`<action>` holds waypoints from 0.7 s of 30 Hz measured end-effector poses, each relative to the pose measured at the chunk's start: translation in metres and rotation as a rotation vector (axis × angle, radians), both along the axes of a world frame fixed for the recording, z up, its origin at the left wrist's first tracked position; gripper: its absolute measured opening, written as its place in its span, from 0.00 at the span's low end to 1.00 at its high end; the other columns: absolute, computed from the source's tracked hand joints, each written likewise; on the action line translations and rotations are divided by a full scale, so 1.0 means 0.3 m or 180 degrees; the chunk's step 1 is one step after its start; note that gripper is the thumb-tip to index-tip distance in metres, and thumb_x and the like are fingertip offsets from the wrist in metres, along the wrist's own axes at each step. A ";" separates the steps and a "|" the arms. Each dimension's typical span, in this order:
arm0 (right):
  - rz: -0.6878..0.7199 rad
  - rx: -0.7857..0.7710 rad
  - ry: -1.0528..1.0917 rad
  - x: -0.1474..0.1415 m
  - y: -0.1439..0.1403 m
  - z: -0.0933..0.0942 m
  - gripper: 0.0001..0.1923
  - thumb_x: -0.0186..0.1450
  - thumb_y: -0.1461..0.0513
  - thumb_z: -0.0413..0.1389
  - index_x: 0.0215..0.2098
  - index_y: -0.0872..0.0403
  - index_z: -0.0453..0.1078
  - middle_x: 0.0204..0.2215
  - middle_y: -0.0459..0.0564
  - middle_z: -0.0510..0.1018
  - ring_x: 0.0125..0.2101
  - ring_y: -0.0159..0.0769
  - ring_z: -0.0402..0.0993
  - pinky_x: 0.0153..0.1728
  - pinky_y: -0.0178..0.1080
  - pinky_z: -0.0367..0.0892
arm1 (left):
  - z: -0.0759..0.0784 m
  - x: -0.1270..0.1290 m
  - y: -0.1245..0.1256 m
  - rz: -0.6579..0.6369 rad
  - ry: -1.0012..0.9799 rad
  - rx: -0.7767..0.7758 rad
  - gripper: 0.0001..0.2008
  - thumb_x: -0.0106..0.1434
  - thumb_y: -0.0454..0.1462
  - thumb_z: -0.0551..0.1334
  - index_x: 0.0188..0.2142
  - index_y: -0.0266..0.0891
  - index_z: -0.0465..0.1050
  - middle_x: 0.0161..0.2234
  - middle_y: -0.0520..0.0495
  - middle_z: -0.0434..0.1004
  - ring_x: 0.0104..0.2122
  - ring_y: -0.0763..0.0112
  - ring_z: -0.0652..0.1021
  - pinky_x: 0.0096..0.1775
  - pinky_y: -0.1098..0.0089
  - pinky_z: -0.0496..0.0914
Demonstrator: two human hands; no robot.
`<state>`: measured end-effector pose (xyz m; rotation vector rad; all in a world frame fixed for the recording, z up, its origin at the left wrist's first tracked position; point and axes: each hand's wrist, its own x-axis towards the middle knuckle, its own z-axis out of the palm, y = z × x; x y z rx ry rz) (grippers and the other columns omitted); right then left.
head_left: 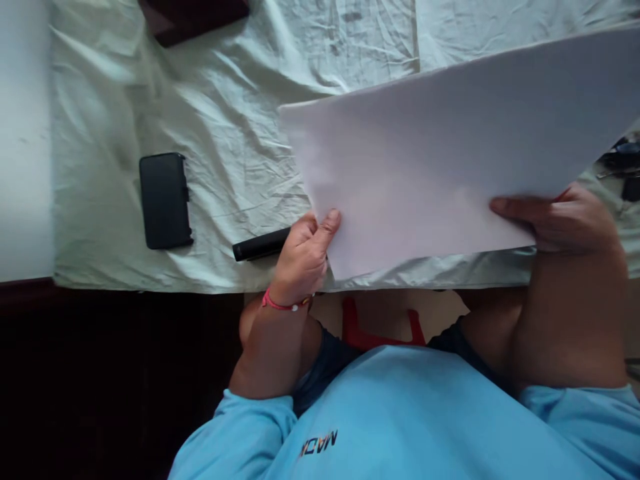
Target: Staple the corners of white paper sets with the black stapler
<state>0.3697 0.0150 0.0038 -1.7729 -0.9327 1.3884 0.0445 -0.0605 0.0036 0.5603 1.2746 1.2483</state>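
Note:
A large white sheet of paper [420,160] is held up over the cloth, tilted so its right side rises toward the upper right. My left hand [305,257] pinches its lower left edge, thumb on top and fingers underneath. At the lower right, my right hand [570,217] grips the paper with the thumb laid across its face; its other fingers are mostly hidden. Whether it is one sheet or several together, I cannot tell. Just behind my left hand lies a black cylindrical object [260,245], partly covered by the hand.
A black phone-like case [166,201] lies on the pale wrinkled cloth [225,133] at left. A dark box-like object [193,17] stands at the top. Small dark items, perhaps keys [623,160], sit at the far right. A red stool [370,337] shows below the cloth's front edge.

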 end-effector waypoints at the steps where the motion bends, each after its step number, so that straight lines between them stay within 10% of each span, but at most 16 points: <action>1: -0.0038 0.0008 0.0031 0.003 0.004 -0.007 0.27 0.35 0.60 0.81 0.32 0.53 0.80 0.40 0.49 0.84 0.38 0.38 0.80 0.39 0.42 0.81 | -0.002 -0.003 -0.003 -0.0149 -0.0065 -0.0016 0.17 0.62 0.47 0.78 0.38 0.38 0.80 0.35 0.45 0.86 0.37 0.59 0.88 0.30 0.73 0.79; 10: -0.0031 -0.0060 -0.0290 0.030 0.014 -0.001 0.25 0.37 0.60 0.81 0.33 0.53 0.83 0.42 0.54 0.85 0.35 0.37 0.79 0.28 0.36 0.75 | -0.003 0.022 -0.011 -0.0146 -0.0908 -0.0846 0.04 0.67 0.26 0.64 0.39 0.34 0.75 0.31 0.50 0.79 0.16 0.79 0.76 0.16 0.81 0.62; 15: -0.0164 -0.0036 -0.0203 0.007 0.018 0.013 0.23 0.36 0.61 0.80 0.29 0.54 0.80 0.38 0.52 0.84 0.34 0.37 0.78 0.29 0.38 0.75 | 0.033 0.068 -0.009 0.0674 -0.1613 -0.1327 0.14 0.74 0.26 0.56 0.31 0.36 0.71 0.23 0.54 0.72 0.14 0.83 0.70 0.17 0.83 0.61; 21: -0.0181 -0.0023 -0.0273 -0.033 0.012 0.013 0.26 0.37 0.58 0.81 0.32 0.55 0.80 0.40 0.53 0.84 0.35 0.38 0.79 0.30 0.39 0.76 | 0.052 0.068 -0.044 0.0205 -0.2045 -0.1802 0.40 0.84 0.44 0.38 0.27 0.25 0.79 0.25 0.36 0.80 0.11 0.81 0.63 0.13 0.78 0.58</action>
